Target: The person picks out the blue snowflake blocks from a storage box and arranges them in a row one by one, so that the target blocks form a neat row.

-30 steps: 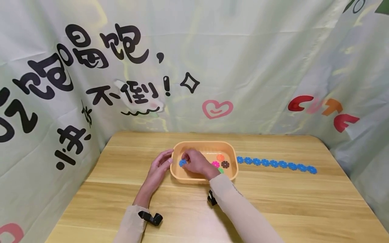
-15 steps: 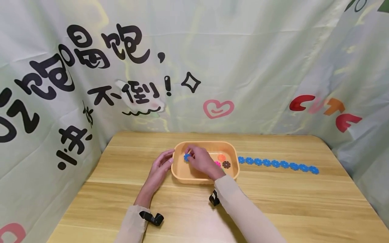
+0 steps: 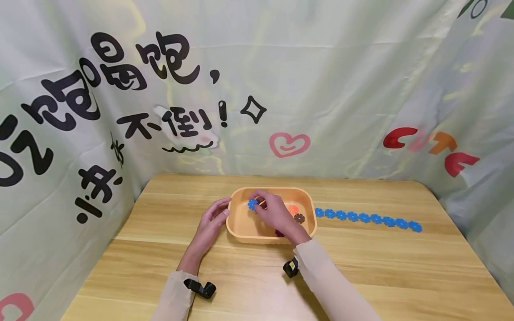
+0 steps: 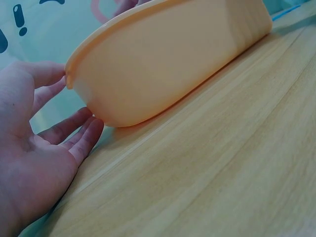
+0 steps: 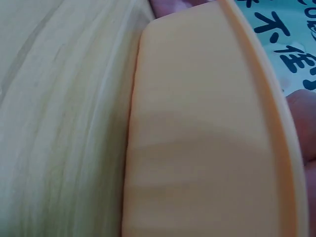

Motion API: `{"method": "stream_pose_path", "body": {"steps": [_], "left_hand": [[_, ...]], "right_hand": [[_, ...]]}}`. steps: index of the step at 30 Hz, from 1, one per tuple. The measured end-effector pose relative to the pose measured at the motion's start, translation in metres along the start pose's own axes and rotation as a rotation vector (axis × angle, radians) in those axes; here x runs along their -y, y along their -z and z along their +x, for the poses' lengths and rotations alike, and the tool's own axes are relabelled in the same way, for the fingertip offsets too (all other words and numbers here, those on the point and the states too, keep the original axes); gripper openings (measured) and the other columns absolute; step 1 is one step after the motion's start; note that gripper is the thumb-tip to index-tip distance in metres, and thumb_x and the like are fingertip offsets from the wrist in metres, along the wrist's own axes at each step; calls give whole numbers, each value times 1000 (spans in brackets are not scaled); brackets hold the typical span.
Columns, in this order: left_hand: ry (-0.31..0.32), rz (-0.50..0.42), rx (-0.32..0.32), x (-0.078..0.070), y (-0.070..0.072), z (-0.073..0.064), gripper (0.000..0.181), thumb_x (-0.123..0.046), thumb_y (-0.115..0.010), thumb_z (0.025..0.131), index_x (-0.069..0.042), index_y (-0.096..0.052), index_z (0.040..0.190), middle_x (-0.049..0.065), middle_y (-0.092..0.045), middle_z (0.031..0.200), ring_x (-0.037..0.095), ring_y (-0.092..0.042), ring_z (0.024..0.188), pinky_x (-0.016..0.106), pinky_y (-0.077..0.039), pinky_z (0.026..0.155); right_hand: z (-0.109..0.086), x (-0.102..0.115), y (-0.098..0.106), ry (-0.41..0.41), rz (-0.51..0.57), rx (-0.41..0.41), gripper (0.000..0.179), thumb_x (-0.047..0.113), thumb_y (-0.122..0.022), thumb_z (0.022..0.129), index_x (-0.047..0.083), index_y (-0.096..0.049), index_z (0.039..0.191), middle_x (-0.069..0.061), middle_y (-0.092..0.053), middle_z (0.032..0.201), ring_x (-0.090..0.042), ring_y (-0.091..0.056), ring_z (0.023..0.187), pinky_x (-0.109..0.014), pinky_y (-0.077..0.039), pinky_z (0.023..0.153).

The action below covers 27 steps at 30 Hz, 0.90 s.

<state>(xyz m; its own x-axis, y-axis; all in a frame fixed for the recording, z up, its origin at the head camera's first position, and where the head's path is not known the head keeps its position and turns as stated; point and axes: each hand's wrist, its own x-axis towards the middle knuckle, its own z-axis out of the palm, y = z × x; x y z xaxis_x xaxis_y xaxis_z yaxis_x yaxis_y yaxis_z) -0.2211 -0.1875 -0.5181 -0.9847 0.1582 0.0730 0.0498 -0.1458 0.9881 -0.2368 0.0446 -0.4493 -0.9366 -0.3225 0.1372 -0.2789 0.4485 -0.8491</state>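
Observation:
An orange plastic basin (image 3: 245, 237) stands on the wooden table. Over its left part, my right hand (image 3: 277, 213) pinches a blue snowflake disc (image 3: 252, 204) between thumb and fingers. Inside, near that hand, lie an orange disc (image 3: 294, 209), a brown disc (image 3: 299, 218) and a dark purplish disc (image 3: 279, 233), partly covered by the hand. With fairly straight fingers, my left hand (image 3: 212, 223) touches the basin's left end. The left wrist view has its fingertips against the rim and lower wall. In the right wrist view the basin wall (image 5: 202, 123) hides the disc.
A row of several blue snowflake discs (image 3: 364, 217) runs rightward over the table (image 3: 361, 276) from the basin's right end. Behind the table hangs a printed curtain (image 3: 321, 89). Each sleeve has a black wrist camera (image 3: 201, 289) at its cuff.
The right hand, pinching the blue disc, has moved a little right and toward the far side of the basin. Its forearm now covers the pink disc. The left hand stays at the basin's end.

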Motion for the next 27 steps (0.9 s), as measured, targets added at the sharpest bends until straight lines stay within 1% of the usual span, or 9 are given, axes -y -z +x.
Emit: {"method": "stream_pose_path", "body": {"steps": [5, 9, 12, 15, 17, 20, 22, 25, 27], "left_hand": [[-2, 3, 2, -1, 1, 0, 41, -19, -61, 105, -11, -55, 145, 14, -52, 146, 28, -49, 135, 32, -51, 101], [-4, 4, 4, 1, 2, 0, 40, -20, -61, 105, -12, -56, 144, 13, -53, 146, 27, -50, 133, 32, -53, 99], [-10, 6, 10, 2, 2, 0, 40, -20, -60, 105, -12, -56, 144, 13, -53, 145, 27, -51, 131, 32, -54, 97], [-16, 6, 15, 2, 2, 1, 42, -19, -60, 105, -10, -54, 145, 15, -52, 146, 27, -52, 131, 31, -54, 96], [-17, 4, 15, 3, 2, 0, 42, -19, -60, 105, -9, -54, 146, 16, -52, 146, 26, -52, 131, 30, -54, 96], [-17, -2, 15, 3, 3, 0, 42, -19, -60, 105, -9, -54, 146, 16, -52, 146, 26, -52, 131, 30, -54, 96], [-14, 1, 13, 3, 2, 0, 41, -20, -60, 105, -10, -55, 145, 14, -52, 146, 27, -52, 131, 30, -54, 96], [-14, 5, 15, 2, 2, 0, 41, -20, -60, 105, -12, -55, 144, 14, -53, 145, 27, -51, 131, 31, -54, 96], [-13, 9, 16, 2, 1, 0, 41, -21, -60, 105, -12, -55, 144, 13, -53, 145, 28, -51, 131, 31, -54, 95]], "right_hand": [[-6, 3, 7, 36, 20, -4, 23, 1, -63, 98, 6, -68, 120, -7, -71, 97, -22, -70, 85, -28, -58, 65], [-11, 4, 13, 80, 55, 1, 25, -1, -60, 99, 4, -65, 123, -10, -71, 97, -31, -71, 85, -27, -58, 66], [-16, 4, 18, 99, 65, -4, 25, -2, -59, 100, 5, -65, 123, -12, -70, 98, -36, -71, 86, -27, -57, 65], [-23, 4, 25, 106, 64, -13, 27, -1, -60, 100, 8, -65, 124, -15, -70, 100, -36, -70, 87, -27, -55, 63], [-26, 3, 29, 113, 61, -24, 28, -1, -62, 99, 9, -66, 125, -14, -70, 100, -36, -70, 87, -27, -56, 63], [-32, 2, 36, 116, 54, -27, 30, 0, -65, 98, 7, -65, 127, -14, -70, 102, -37, -71, 89, -27, -58, 67], [-35, 0, 39, 123, 45, -32, 32, -1, -66, 97, 6, -64, 128, -12, -70, 102, -37, -71, 90, -27, -59, 69], [-40, -2, 44, 137, 42, -38, 34, -2, -68, 95, 7, -64, 128, -11, -70, 103, -37, -71, 91, -31, -60, 73], [-43, -3, 47, 150, 29, -47, 35, -2, -69, 95, 9, -65, 128, -9, -70, 104, -32, -71, 91, -34, -60, 76]]}}
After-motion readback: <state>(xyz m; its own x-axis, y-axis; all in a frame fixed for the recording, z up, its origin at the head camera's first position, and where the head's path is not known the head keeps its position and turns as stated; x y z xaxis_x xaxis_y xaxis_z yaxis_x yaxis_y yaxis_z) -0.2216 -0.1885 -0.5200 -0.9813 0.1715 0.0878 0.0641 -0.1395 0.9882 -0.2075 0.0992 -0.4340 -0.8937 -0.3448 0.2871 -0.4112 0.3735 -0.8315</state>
